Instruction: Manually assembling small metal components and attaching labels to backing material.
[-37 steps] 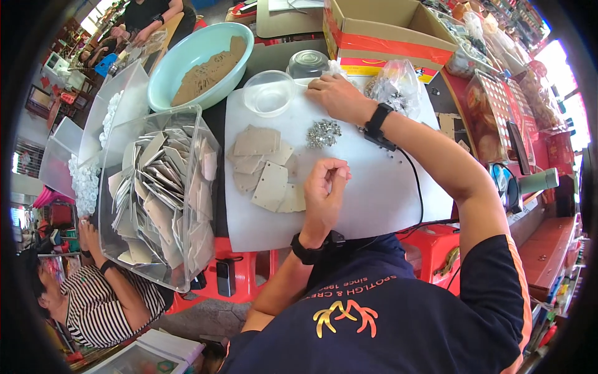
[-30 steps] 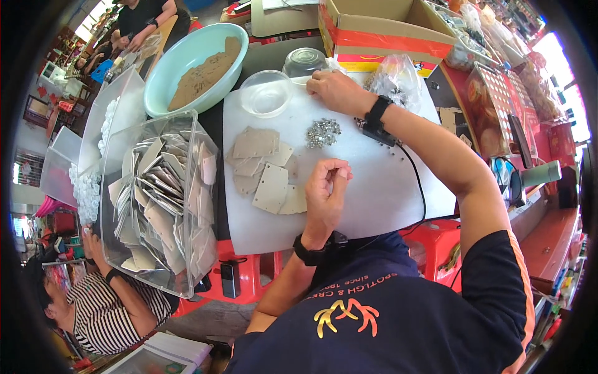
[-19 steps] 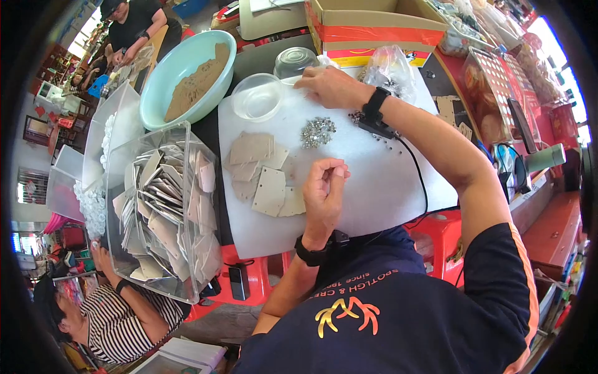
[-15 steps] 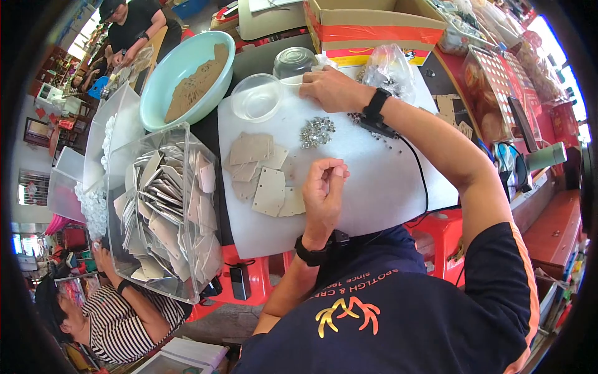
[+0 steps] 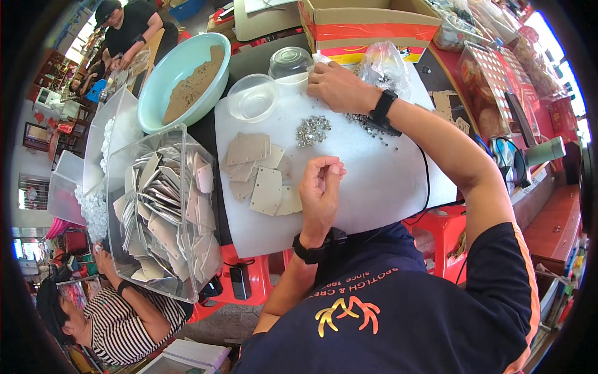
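Right hand [image 5: 342, 88] shifts slightly rightward since the earlier frame, off the clear bowl [image 5: 291, 61] and nearer the plastic bag [image 5: 386, 70]. Whole view slides a little too, so small offsets are suspect. Left hand [image 5: 320, 194] keeps its pose, curled with thumb close to forefinger, just beside the card pieces [image 5: 266, 191]; cannot tell whether anything is pinched inside. Right hand bends palm down, fingertips out of sight, grip unreadable. Loose heap of small metal pieces [image 5: 313, 131] lies on the white sheet [image 5: 386, 177] between the two hands, apart from both; heap and card pieces look unchanged. Round clear tub [image 5: 252, 98] sits left of the right hand, apart from it. Step in hand, by my reading: reaching for something small at the far edge, near bowl and bag. Next move seems to call for a light fingertip pinch, clear of the heap.
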Tool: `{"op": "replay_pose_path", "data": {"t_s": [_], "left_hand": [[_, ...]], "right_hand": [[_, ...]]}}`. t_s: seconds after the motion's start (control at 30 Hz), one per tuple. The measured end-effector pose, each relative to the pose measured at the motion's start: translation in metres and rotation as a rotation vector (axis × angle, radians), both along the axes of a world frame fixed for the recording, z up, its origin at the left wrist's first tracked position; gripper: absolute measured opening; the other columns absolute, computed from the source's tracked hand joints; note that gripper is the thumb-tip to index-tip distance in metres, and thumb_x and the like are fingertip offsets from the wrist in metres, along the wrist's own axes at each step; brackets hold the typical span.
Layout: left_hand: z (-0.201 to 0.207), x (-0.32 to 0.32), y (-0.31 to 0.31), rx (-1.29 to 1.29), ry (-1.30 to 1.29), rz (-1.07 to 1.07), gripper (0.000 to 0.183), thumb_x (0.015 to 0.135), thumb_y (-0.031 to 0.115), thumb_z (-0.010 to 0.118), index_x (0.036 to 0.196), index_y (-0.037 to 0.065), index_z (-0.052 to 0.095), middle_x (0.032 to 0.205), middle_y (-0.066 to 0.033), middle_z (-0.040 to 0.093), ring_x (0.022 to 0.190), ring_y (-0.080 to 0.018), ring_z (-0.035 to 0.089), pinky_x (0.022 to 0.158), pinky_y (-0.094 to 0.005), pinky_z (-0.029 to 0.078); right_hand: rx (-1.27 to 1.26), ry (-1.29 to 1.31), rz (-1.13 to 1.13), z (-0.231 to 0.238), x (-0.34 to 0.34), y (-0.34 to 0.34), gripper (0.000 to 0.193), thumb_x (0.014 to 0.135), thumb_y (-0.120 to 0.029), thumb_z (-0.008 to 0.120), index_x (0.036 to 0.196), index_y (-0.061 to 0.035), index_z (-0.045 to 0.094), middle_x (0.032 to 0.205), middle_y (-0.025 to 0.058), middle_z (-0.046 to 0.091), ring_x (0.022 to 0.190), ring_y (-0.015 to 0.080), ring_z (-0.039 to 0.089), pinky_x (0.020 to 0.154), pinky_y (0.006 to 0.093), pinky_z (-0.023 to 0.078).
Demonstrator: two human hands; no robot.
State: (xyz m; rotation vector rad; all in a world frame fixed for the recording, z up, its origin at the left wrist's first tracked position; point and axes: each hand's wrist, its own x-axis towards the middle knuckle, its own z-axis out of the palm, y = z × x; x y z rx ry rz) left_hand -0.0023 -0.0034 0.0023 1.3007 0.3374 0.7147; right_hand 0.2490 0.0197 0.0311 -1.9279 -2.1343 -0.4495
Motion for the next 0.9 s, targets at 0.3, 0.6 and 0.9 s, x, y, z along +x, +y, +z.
{"op": "replay_pose_path", "data": {"t_s": [0.3,0.6,0.9], "left_hand": [[0.001,0.001,-0.001,-0.015,-0.003,0.005,0.012,0.099,0.005,0.057,0.11,-0.001,0.058,0.095,-0.0062,0.064,0.085,-0.0114,0.061,0.079,-0.0257,0.051],[0.001,-0.001,-0.001,-0.033,0.003,0.009,0.012,0.099,0.003,0.056,0.11,-0.001,0.058,0.096,-0.0059,0.063,0.085,-0.0112,0.061,0.079,-0.0255,0.05],[0.002,0.0,0.0,-0.02,0.009,0.001,0.013,0.099,0.005,0.057,0.11,-0.001,0.058,0.097,-0.0081,0.065,0.086,-0.0136,0.063,0.079,-0.0272,0.051]], "right_hand": [[-0.134,0.111,-0.068,0.01,-0.009,-0.004,0.021,0.079,-0.006,0.064,0.099,-0.0067,0.068,0.107,0.004,0.066,0.103,0.0242,0.057,0.091,0.0388,0.044],[-0.164,0.133,0.034,0.008,-0.026,-0.009,0.032,0.077,-0.002,0.066,0.109,-0.0058,0.068,0.119,0.006,0.063,0.108,0.0265,0.057,0.093,0.0396,0.045],[-0.203,0.255,0.094,0.014,-0.048,-0.038,0.032,0.082,-0.003,0.065,0.114,-0.0049,0.066,0.114,0.0096,0.061,0.105,0.0292,0.057,0.088,0.039,0.051]]}}
